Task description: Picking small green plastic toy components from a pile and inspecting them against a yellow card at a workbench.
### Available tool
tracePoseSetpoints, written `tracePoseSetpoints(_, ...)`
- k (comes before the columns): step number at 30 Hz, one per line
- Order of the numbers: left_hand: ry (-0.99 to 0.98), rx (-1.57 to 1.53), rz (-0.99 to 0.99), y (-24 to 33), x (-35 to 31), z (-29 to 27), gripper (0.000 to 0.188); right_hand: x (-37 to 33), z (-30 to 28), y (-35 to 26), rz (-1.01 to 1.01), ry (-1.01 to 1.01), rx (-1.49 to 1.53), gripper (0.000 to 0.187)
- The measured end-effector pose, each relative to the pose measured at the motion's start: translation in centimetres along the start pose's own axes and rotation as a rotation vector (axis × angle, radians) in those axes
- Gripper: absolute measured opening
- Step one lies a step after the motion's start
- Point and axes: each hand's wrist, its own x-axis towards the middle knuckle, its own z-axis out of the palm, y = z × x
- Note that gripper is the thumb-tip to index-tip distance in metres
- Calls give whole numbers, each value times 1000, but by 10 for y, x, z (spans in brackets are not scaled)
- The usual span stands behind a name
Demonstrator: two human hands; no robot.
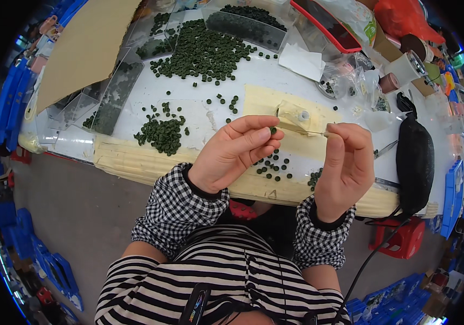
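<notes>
My left hand (pixel 237 149) is closed in a pinch on a small dark green ring-like piece (pixel 273 130) at its fingertips. Opposite it, my right hand (pixel 345 168) pinches one end of a thin needle-like rod (pixel 309 132), which points left toward the green piece. Whether the rod's tip enters the piece is too small to tell. Just beyond the fingers sits a taped block (pixel 291 115) with a small pale cylinder on it. Several loose green pieces (pixel 275 167) lie below and between my hands, and a small heap (pixel 160 134) lies left of my left hand.
A large pile of green pieces (pixel 205 51) spreads at the back, by clear plastic boxes (pixel 248 26). Cardboard (pixel 83 49) rises at the left. A red-edged phone-like device (pixel 326 24), white paper (pixel 301 62) and a black pouch (pixel 414 165) occupy the right. Padding (pixel 129 162) lines the front edge.
</notes>
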Motion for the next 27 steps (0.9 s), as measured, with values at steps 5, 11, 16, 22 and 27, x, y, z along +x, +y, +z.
tracePoseSetpoints(5,-35,-7,-11,-1,0,-1,28,-6,16,3,134,-91,263,9)
tracePoseSetpoints(11,5,27,-17,0,0,5,29,-8,22,5,187,-111,327,10)
tracePoseSetpoints(16,-19,28,-2,-3,1,1,29,-9,24,7,180,-111,334,9)
tracePoseSetpoints(22,-9,22,-4,-3,1,0,29,-9,24,8,182,-115,304,8)
tracePoseSetpoints(27,12,34,5,-1,0,3,29,-7,24,5,199,-44,385,8)
